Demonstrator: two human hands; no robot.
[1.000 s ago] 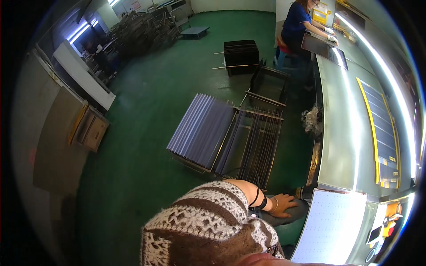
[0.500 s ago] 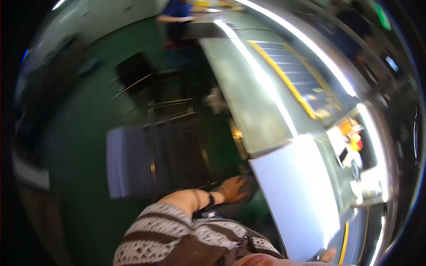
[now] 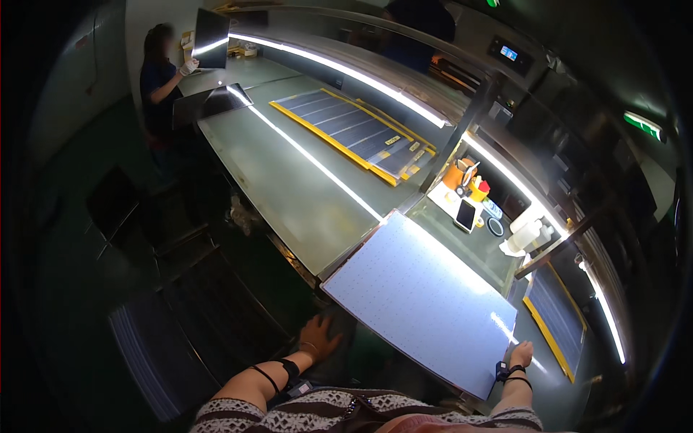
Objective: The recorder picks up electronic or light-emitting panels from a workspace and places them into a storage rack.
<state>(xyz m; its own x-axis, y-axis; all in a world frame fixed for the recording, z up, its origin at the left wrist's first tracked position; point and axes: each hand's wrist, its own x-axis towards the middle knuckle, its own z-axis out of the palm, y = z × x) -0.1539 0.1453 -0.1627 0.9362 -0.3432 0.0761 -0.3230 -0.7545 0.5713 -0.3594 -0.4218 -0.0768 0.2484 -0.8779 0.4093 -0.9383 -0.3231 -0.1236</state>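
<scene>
A large pale, speckled flat panel [image 3: 426, 303] lies on the worktable in front of me. My left hand [image 3: 321, 338] is off its near left edge, fingers apart and holding nothing, over a dark surface below the tabletop. Beside the panel's right end is my right hand [image 3: 521, 353], its fingers curled in; whatever they may hold is hidden. Dark bands circle both wrists.
The green worktable [image 3: 281, 195] runs to the far left, bearing dark yellow-edged sheets [image 3: 346, 130]. A co-worker [image 3: 159, 86] there holds up a dark panel [image 3: 211, 43]. A phone [image 3: 465, 214], white bottle [image 3: 523, 238] and light-fitted shelf frame [image 3: 469, 108] stand behind. Chairs [image 3: 115, 198] are left.
The view has swung, showing more of the table's right side and far end. My right hand, barely visible before, now shows beside the panel. My left hand stays spread near the table edge.
</scene>
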